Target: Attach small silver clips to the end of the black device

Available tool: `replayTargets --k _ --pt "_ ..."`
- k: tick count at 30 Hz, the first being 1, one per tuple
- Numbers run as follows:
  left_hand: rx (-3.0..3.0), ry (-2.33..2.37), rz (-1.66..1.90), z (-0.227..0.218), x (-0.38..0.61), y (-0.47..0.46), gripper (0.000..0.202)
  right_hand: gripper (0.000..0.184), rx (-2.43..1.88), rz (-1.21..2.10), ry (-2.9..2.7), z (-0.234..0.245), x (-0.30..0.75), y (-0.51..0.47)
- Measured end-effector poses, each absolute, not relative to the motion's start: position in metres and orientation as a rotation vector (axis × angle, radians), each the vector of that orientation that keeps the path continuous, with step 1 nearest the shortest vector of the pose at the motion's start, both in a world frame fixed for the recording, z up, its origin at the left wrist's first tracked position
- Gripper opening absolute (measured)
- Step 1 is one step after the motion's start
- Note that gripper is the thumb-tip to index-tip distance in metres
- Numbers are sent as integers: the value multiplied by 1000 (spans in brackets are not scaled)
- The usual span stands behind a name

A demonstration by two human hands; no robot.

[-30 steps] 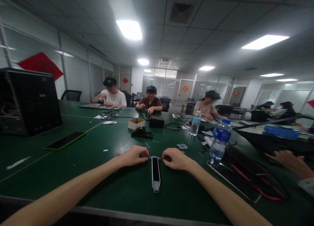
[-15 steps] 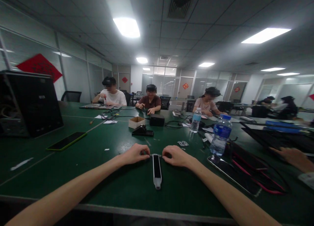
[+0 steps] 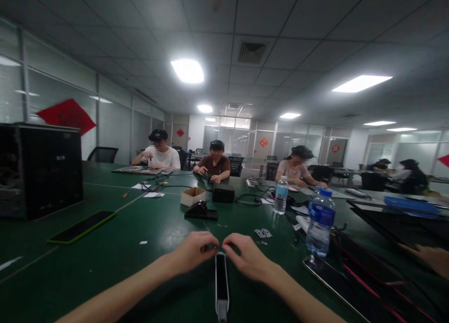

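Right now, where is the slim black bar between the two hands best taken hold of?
Probably across its two long edges near mid-length, coming from above. The slim black bar lies flat on the green table, narrow enough to pinch across; the left hand and right hand crowd its far end, leaving the middle bare.

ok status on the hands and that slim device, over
Left hand and right hand pinched at device far end, what they pinch hidden. Device flat on table. Bottle off right, apart.
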State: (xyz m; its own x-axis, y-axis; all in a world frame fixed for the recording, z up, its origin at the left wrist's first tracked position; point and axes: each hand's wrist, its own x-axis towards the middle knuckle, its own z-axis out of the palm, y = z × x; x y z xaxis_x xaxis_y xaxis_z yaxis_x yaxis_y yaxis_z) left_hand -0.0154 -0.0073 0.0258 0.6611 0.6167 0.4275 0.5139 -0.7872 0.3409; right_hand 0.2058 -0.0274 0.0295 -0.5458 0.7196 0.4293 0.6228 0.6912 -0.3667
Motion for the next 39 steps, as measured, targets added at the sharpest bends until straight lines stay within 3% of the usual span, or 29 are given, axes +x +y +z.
replayTargets --k 5,9,16,23,26,30,39 --pt "2631 1016 953 20 0 -15 4 11 -1060 400 -2218 31 194 -34" --pt "2580 1071 966 21 0 -16 8 11 -1065 518 -2182 34 196 -36" --pt "3019 848 1076 19 -3 -19 4 16 -1026 773 -2039 28 193 -33" --pt "3335 630 1041 24 -1 -20 19 19 -995 1219 -1858 26 195 -26" --pt "3296 681 980 25 -1 -21 14 10 -1019 1122 -1910 30 202 -22" --pt "3106 998 882 26 -12 -16 11 3 -1135 753 -2062 32 219 -17" --pt "2863 1176 405 28 -29 -8 11 15 -1263 596 -2289 15 236 -3"
